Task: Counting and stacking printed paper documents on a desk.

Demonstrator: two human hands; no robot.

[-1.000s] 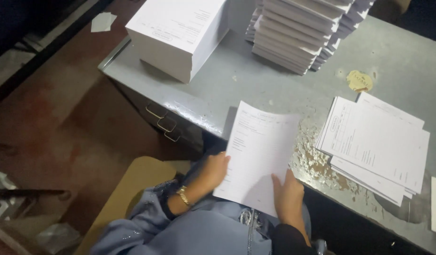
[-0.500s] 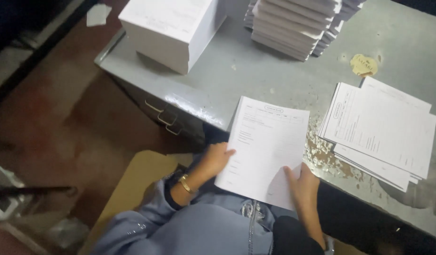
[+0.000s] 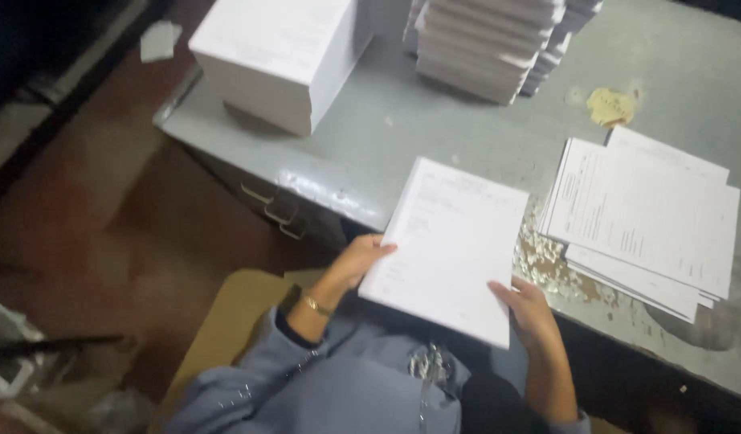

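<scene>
A thin stack of white printed sheets [image 3: 451, 241] lies half over the near edge of a grey metal desk [image 3: 370, 153]. My left hand [image 3: 356, 261] grips its left edge, a gold bracelet on that wrist. At the stack's lower right corner my right hand [image 3: 531, 312] holds the bottom edge. Both sleeves are grey-blue. The sheets look squared together, and their far end rests on the desk top.
A fanned pile of printed sheets [image 3: 647, 221] lies to the right. A thick white paper block [image 3: 278, 56] and a tall stack of booklets [image 3: 491, 40] stand at the back. Flaked paint [image 3: 547, 261] marks the desk edge, a yellow scrap [image 3: 611, 106] beyond. A wooden seat [image 3: 226, 337] below.
The held sheets have flattened and slid a little further onto the desk. My right hand moved from under the stack's middle to its lower right corner.
</scene>
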